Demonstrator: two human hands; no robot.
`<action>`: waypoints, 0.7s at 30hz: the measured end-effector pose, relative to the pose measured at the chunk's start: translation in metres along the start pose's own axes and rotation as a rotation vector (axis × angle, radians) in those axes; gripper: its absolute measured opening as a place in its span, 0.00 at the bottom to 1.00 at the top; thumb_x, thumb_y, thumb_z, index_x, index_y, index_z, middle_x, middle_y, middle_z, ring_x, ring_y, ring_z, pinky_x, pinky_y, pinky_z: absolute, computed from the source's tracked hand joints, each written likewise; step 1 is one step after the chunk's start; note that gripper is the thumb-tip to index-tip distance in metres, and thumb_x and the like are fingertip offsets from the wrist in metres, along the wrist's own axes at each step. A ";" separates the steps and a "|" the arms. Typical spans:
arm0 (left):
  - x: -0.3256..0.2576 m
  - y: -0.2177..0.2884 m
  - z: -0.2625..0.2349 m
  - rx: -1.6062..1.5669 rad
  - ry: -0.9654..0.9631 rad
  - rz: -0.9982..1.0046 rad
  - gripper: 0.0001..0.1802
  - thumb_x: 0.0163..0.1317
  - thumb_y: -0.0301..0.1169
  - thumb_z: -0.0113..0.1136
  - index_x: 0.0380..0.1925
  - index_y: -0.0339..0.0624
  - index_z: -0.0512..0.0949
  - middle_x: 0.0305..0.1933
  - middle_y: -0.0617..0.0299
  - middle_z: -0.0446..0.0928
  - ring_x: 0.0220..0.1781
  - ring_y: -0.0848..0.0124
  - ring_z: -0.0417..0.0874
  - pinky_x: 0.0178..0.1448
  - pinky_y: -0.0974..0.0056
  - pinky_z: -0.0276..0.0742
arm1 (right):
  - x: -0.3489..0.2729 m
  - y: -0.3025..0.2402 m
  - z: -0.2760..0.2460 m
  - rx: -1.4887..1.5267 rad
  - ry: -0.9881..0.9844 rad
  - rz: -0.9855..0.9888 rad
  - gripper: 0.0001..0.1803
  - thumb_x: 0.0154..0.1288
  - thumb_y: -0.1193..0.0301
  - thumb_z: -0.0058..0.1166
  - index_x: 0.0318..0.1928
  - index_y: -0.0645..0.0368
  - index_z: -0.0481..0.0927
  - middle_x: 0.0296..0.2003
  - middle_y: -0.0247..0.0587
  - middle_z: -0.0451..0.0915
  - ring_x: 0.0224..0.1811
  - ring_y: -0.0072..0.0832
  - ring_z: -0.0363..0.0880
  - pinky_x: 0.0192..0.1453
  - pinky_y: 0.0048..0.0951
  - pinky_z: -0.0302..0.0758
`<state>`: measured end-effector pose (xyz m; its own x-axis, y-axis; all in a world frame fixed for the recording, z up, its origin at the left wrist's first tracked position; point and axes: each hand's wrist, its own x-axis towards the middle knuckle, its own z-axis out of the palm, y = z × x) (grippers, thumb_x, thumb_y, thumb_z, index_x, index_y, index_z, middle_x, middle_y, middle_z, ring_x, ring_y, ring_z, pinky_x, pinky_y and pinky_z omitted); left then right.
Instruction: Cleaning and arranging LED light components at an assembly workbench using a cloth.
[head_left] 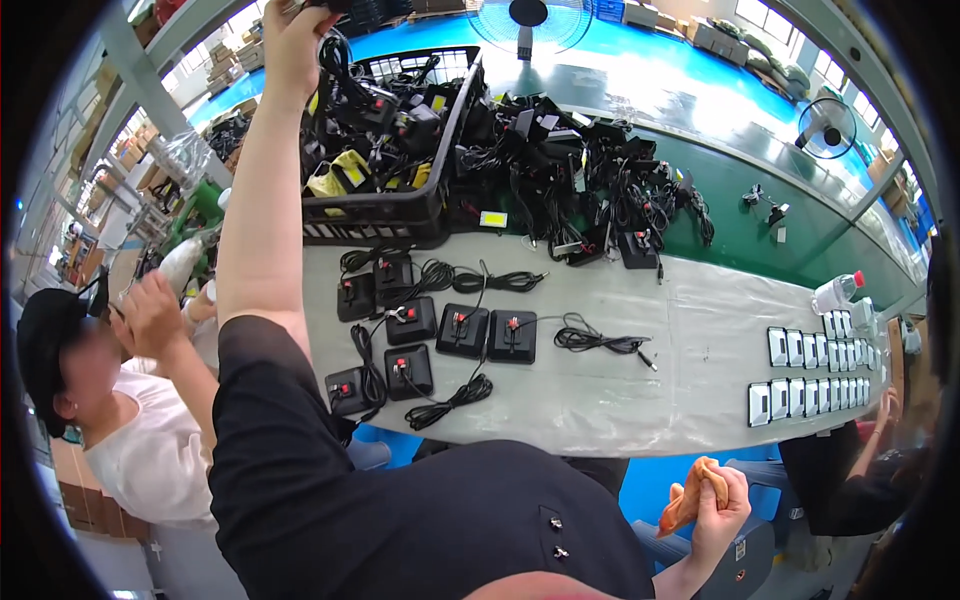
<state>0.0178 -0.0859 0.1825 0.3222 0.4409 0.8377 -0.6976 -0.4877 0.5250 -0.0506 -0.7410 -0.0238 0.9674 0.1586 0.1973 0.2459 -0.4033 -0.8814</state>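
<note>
My left arm reaches up and far to the left, over a black plastic crate. My left hand is closed at the top edge of the view, on something dark that is mostly cut off; a looped black cable hangs beside it. Low at the right, away from the table, my right hand grips a soft, crumpled orange-tan piece; its material is unclear. Several square black units with red parts and coiled black cables lie on the grey-covered table before me.
Tangled black corded devices fill the crate and pile up beside it. White-framed rectangular pieces stand in rows at the right, near a clear bottle. A co-worker in white sits at the left. Fans stand beyond.
</note>
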 end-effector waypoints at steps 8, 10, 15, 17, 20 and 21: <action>-0.045 0.019 0.059 0.270 -0.041 -0.407 0.32 0.53 0.20 0.66 0.59 0.35 0.66 0.43 0.57 0.79 0.43 0.69 0.80 0.41 0.68 0.76 | -0.017 -0.006 -0.004 0.032 -0.003 -0.055 0.06 0.60 0.81 0.58 0.38 0.67 0.79 0.36 0.38 0.76 0.39 0.24 0.76 0.47 0.22 0.73; -0.031 0.013 0.064 0.264 -0.141 -0.283 0.30 0.54 0.22 0.67 0.58 0.35 0.68 0.43 0.58 0.80 0.41 0.72 0.80 0.41 0.69 0.75 | -0.017 -0.008 -0.004 0.014 0.008 -0.075 0.06 0.59 0.82 0.57 0.38 0.67 0.79 0.36 0.38 0.76 0.39 0.24 0.77 0.45 0.22 0.74; -0.029 0.102 0.167 0.203 -0.346 -0.127 0.29 0.54 0.24 0.68 0.56 0.36 0.69 0.37 0.63 0.78 0.30 0.79 0.74 0.29 0.75 0.67 | -0.031 -0.004 -0.019 0.043 0.005 -0.083 0.06 0.61 0.80 0.57 0.40 0.66 0.79 0.38 0.38 0.77 0.41 0.24 0.76 0.48 0.21 0.72; -0.036 0.115 0.204 0.169 -0.413 -0.090 0.29 0.53 0.25 0.68 0.56 0.36 0.70 0.40 0.61 0.79 0.32 0.78 0.75 0.33 0.73 0.69 | -0.032 -0.010 -0.016 0.055 0.008 -0.084 0.07 0.60 0.81 0.57 0.40 0.65 0.80 0.38 0.38 0.77 0.41 0.24 0.76 0.49 0.22 0.72; -0.046 0.140 0.251 0.179 -0.537 -0.032 0.30 0.53 0.29 0.70 0.56 0.36 0.70 0.45 0.56 0.80 0.39 0.75 0.78 0.37 0.71 0.71 | -0.037 -0.014 -0.018 0.057 0.039 -0.083 0.07 0.59 0.81 0.57 0.39 0.65 0.80 0.39 0.38 0.78 0.42 0.25 0.76 0.49 0.22 0.71; -0.053 0.151 0.267 0.201 -0.543 -0.024 0.30 0.53 0.29 0.70 0.56 0.36 0.70 0.46 0.55 0.80 0.39 0.74 0.79 0.36 0.71 0.70 | -0.039 -0.012 -0.021 0.014 0.050 -0.109 0.07 0.59 0.81 0.57 0.39 0.65 0.80 0.39 0.38 0.78 0.42 0.25 0.77 0.49 0.22 0.71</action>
<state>0.0659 -0.3839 0.2575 0.6556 0.0298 0.7546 -0.5676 -0.6396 0.5184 -0.0901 -0.7613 -0.0115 0.9369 0.1558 0.3129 0.3491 -0.3736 -0.8594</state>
